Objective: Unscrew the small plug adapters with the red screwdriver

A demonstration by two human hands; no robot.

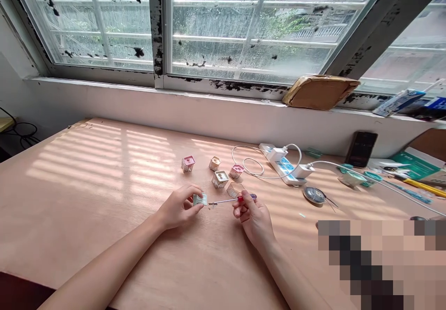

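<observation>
My left hand [179,206] pinches a small pale green square plastic part [200,199] between thumb and fingers. My right hand [253,217] grips a small screwdriver by its red handle [241,199]. Its thin metal shaft [223,201] points left, with the tip close to the green part. Just beyond my hands stand several small square plastic housings, among them a pink-topped one [188,163], a cream-topped one [220,179] and a clear one [234,190]. A tiny metal bit [211,206] lies under the shaft.
The wooden table [76,170] runs up to a white sill under a window. To the right lie a white power strip [281,163] with chargers and cables, a phone [361,149], a round tin [313,195] and a yellow-handled tool [421,187]. A pixelated patch covers the lower right.
</observation>
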